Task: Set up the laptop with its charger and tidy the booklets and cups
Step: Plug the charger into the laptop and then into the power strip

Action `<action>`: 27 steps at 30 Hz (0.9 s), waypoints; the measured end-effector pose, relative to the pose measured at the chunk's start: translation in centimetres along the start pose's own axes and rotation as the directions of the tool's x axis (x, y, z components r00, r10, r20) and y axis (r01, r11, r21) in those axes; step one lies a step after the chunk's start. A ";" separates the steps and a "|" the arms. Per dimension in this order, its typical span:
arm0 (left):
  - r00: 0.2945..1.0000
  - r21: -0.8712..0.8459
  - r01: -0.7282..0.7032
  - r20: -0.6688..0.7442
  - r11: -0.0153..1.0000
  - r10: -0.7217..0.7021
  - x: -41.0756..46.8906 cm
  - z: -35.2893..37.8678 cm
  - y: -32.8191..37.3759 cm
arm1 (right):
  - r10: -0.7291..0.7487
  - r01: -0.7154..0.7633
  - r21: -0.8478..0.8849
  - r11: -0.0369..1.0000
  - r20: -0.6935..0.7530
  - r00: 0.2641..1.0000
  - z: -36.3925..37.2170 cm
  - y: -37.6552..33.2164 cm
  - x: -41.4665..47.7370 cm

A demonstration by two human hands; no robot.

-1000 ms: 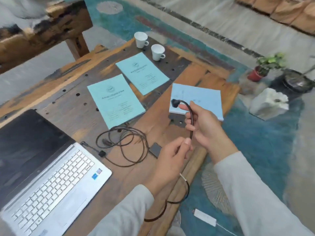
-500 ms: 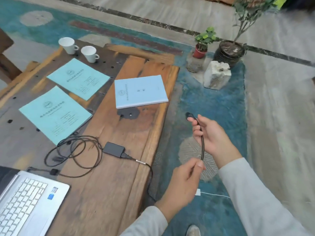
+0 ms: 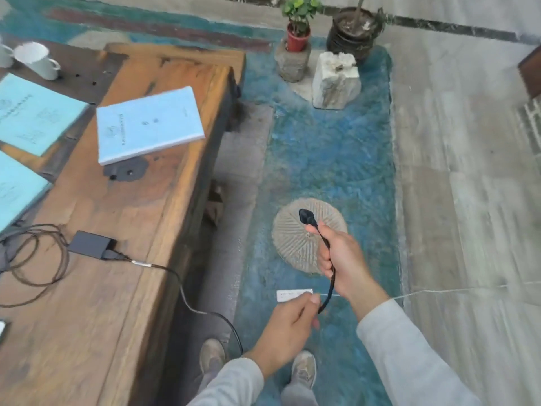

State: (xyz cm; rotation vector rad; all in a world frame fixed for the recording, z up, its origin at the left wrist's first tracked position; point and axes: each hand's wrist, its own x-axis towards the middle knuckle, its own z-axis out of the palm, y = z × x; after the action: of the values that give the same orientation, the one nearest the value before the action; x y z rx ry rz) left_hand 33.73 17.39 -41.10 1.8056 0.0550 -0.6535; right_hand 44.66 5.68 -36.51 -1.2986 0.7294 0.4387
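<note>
Plug end of the charger held out over the floor, socket strip just below.

The right hand (image 3: 341, 259) is closed around the black cable, with the plug (image 3: 306, 215) sticking up beyond the thumb; the left hand (image 3: 289, 323) pinches the same cable lower down. A white power strip (image 3: 288, 295) lies on the blue floor just beside the left hand, long axis left-right, nearer that hand. The charger brick (image 3: 90, 244) sits on the worktop (image 3: 140, 288); 3 booklets and 2 cups lie untouched.
</note>
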 end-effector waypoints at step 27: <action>0.877 0.740 0.274 0.070 0.614 -0.475 33.2 12.7 -45.4 | 0.328 -0.306 0.277 0.911 -0.039 0.944 -15.8 39.7 22.4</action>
State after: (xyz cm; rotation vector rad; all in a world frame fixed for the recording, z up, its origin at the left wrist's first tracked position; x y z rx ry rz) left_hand 40.48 12.13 -98.14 2.4724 0.0023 -1.3690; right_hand 30.12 -2.58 -81.78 -0.9492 1.0429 0.5282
